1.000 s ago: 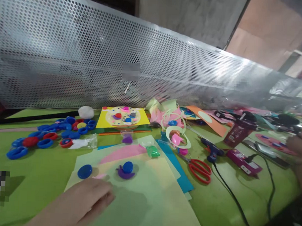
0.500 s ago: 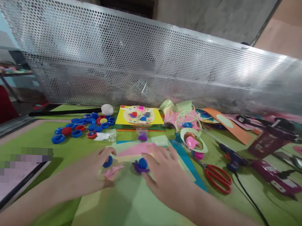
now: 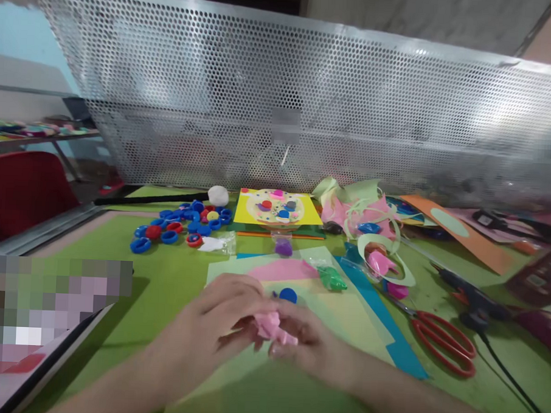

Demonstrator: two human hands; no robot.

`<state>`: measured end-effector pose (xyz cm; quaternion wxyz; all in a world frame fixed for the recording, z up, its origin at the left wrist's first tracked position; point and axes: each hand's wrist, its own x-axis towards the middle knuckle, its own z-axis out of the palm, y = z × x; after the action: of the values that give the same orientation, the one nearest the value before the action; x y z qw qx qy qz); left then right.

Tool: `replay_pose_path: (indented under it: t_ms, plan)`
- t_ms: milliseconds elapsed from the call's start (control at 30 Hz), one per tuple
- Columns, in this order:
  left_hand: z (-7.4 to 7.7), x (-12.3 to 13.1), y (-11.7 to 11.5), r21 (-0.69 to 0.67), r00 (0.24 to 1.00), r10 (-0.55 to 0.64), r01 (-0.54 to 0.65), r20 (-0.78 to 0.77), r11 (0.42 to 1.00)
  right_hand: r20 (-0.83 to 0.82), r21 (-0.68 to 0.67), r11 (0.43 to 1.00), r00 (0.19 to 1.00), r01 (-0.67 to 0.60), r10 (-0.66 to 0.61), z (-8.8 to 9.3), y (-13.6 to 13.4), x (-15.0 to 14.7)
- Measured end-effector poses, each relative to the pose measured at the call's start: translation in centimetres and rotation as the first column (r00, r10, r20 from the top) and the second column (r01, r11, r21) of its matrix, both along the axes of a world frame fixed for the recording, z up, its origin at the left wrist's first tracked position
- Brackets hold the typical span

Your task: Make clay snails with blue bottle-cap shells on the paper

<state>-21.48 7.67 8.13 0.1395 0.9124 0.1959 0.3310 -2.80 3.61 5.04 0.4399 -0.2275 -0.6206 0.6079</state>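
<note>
Both my hands meet over a stack of pale green and yellow paper sheets (image 3: 343, 319) in the lower middle of the view. My left hand (image 3: 215, 325) and my right hand (image 3: 310, 342) are closed on one small crumpled pink paper piece (image 3: 272, 327) held between their fingertips. A blue bottle cap (image 3: 288, 295) lies on the paper just beyond my fingers. A pink half-round cutout (image 3: 282, 269) lies on the sheets farther back.
Several blue and red bottle caps (image 3: 178, 226) lie at the back left, next to a white ball (image 3: 218, 195). A yellow card with a decorated disc (image 3: 279, 208) stands by the perforated metal screen (image 3: 280, 109). Red scissors (image 3: 443, 338) and a glue gun (image 3: 470, 294) lie right. A tablet (image 3: 36, 336) sits left.
My hands came together from apart; the left lifted the pink piece off the paper and both now pinch it. The view swung left and down.
</note>
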Motion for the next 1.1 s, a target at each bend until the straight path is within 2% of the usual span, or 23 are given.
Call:
replay_pose_path:
  t_ms: [67,100,300,433,500,633,833,933,1033,1100]
  plan:
    - [0.0,0.3,-0.5,0.015,0.997,0.014,-0.015,0.072,1.000,-0.128,-0.067,0.989,0.985,-0.128,0.119,0.2,0.2,-0.1]
    - [0.0,0.4,-0.6,0.017,0.996,0.028,-0.030,0.089,0.999,-0.149,-0.105,0.983,0.979,-0.154,0.137,0.3,0.3,-0.1]
    - [-0.1,0.4,-0.5,0.147,0.997,0.059,-0.067,0.054,0.987,-0.146,-0.325,0.940,0.987,-0.105,0.060,0.8,0.6,0.1]
    - [0.0,0.4,0.0,0.351,0.996,0.075,-0.054,-0.047,0.935,-0.067,-0.394,0.918,0.995,0.046,-0.079,0.6,0.4,-0.3]
    - [0.0,0.3,0.1,0.385,0.991,0.085,-0.038,-0.104,0.922,-0.045,-0.397,0.908,0.985,0.136,-0.167,0.3,0.3,-0.5]
    - [-0.2,0.5,-0.2,0.449,0.984,0.106,-0.030,-0.143,0.893,0.063,-0.293,0.912,0.957,0.288,-0.282,-0.3,0.3,-0.6]
    - [-0.9,0.9,-0.3,0.495,0.973,0.107,0.009,-0.206,0.869,0.238,-0.157,0.913,0.912,0.375,-0.334,-0.6,0.2,-0.6]
    - [-1.1,0.9,-0.4,0.496,0.955,0.130,0.020,-0.266,0.868,0.407,0.043,0.889,0.805,0.456,-0.432,-0.7,0.0,-0.6]
    - [-1.0,0.9,-0.8,0.541,0.935,0.172,0.024,-0.309,0.841,0.523,0.266,0.854,0.677,0.448,-0.518,-0.8,-0.1,-0.4]
    - [-0.9,1.0,-0.9,0.576,0.932,0.194,0.019,-0.305,0.817,0.512,0.358,0.837,0.662,0.415,-0.547,-0.8,-0.1,-0.3]
